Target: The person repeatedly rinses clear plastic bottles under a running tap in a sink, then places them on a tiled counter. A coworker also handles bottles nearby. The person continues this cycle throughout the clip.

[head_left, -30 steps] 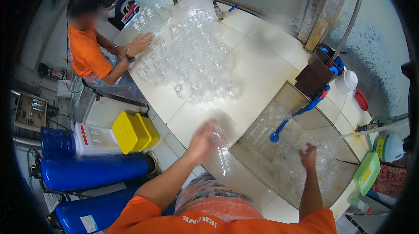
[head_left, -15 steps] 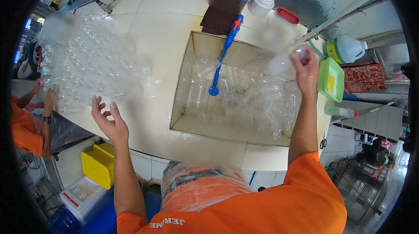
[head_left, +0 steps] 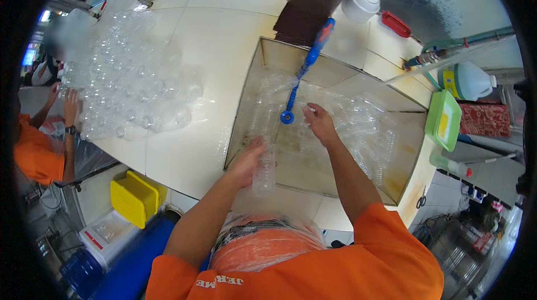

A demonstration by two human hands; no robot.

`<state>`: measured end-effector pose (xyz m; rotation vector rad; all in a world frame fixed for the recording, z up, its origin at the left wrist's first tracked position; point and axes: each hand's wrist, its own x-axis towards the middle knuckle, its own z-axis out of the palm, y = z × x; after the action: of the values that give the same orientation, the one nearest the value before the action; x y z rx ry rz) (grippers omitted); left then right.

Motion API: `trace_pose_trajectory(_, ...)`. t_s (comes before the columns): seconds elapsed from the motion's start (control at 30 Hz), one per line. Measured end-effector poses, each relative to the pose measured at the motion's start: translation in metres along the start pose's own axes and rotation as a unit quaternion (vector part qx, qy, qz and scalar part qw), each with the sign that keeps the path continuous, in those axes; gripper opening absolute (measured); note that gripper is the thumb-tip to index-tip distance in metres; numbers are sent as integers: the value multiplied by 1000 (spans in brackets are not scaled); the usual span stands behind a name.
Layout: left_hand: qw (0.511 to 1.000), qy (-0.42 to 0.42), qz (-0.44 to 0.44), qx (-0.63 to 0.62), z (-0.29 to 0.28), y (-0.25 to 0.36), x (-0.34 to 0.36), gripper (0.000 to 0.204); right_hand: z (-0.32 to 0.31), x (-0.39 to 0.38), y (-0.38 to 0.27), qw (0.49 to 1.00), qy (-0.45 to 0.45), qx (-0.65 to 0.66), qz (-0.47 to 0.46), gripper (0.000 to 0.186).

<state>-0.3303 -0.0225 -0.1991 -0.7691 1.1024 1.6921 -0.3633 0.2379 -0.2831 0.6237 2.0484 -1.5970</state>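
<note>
My left hand (head_left: 249, 161) is closed around a clear plastic bottle (head_left: 264, 176) over the near left edge of a rectangular sink (head_left: 330, 79). My right hand (head_left: 320, 124) is above the middle of the sink, its fingers drawn together. A small whitish bit shows at its fingertips, too small to make out. Under and beside that hand, several clear ribbed bottles (head_left: 363, 138) lie in the sink. A blue jointed tap (head_left: 302, 71) reaches over them from the far rim, just left of my right hand.
Many clear bottles (head_left: 128, 82) stand packed on the tiled counter (head_left: 210, 37) at left, where another person's hands (head_left: 70, 107) work. Right of the sink sits a green tray (head_left: 442, 121). Beyond it are a white tub (head_left: 361, 3), a red brush-like thing (head_left: 395, 24) and a jug (head_left: 467, 81).
My right hand, which held a bottle at the far right of the sink, has moved left and nearer. My left hand, open over the counter, has come right and now grips a bottle.
</note>
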Motion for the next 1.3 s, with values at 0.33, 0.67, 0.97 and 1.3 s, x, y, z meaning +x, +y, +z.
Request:
trace_pose_trajectory(0.33, 997, 1, -17, -72, -30, -10, -80, 66, 11, 28, 106, 804, -51, -585, 92, 70)
trace_pose_trajectory(0.67, 957, -138, 45, -250, -66, -1, -151, 48, -105, 7, 47, 923, 298, -179, -166, 77)
trace_pose_trajectory(0.97, 926, 254, 270, -74, -77, 40, -198, 45, -162, -85, -113, 867, 346, -220, -284, 68)
trace_pose_trajectory(1.3, 404, 548, 553, 480, -114, 67, -153, 62, -58, -95, -19, 931, 209, 290, -69, 61)
